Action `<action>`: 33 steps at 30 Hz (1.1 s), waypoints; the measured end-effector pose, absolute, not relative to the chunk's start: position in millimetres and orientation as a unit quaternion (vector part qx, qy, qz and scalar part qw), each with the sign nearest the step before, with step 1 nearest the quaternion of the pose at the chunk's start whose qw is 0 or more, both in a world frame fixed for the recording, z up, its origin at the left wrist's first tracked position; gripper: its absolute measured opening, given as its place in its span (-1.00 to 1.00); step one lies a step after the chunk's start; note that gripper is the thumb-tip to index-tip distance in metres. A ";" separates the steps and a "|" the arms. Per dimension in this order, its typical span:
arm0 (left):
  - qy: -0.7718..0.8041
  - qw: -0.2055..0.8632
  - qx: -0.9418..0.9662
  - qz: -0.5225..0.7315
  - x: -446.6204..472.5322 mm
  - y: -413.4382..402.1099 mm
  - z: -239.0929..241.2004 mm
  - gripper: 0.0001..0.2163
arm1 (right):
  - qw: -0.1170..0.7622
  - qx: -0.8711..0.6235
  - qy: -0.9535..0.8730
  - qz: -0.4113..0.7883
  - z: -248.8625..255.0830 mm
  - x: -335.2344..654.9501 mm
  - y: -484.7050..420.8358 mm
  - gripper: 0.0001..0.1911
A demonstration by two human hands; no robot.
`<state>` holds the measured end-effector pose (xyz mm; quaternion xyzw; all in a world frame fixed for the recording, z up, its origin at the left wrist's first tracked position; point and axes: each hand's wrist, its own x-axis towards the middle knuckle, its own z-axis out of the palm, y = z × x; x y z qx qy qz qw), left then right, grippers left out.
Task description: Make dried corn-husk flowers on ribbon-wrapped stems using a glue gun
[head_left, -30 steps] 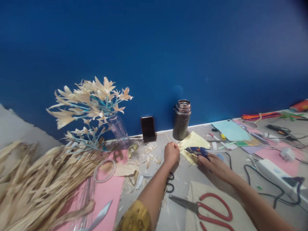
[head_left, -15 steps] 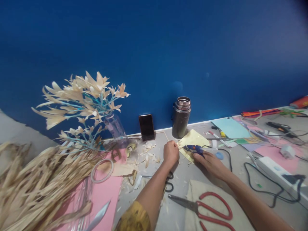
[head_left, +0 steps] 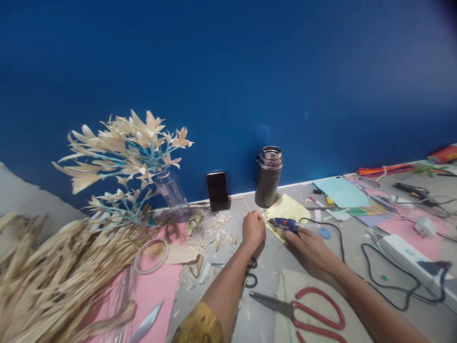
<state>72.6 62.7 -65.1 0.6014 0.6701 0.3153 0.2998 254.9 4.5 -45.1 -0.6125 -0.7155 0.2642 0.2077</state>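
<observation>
My left hand is closed round a thin pale stick, whose upper end sticks out above the fist. In my right hand is a blue glue gun, gripped with its dark nozzle pointing left toward the fist. Beneath the nozzle lies a sheet of pale yellow paper. Whatever sits between the nozzle and my left fingers is too small to make out. Black-handled scissors lie partly under my left forearm. Large red-handled scissors rest on a beige cloth nearer to me.
A steel flask and a phone stand against the blue wall. Pale flowers lean from a clear bottle at left, above dried husks. A power strip and looping black cables lie at right.
My right hand has shifted slightly left with the glue gun, bringing its nozzle a little closer to my left fist. My left hand stays closed on the stick.
</observation>
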 end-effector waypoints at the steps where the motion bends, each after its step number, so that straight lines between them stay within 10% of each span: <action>1: 0.670 0.299 0.602 0.316 72.4 62.7 -65.2 -0.81 | 0.204 -0.612 -0.717 0.264 -44.8 254.4 4.5 -0.47; 33: 0.647 0.324 0.591 0.356 69.9 63.1 -68.1 -0.83 | 0.221 -0.605 -0.721 0.256 -46.7 254.0 1.6 -0.47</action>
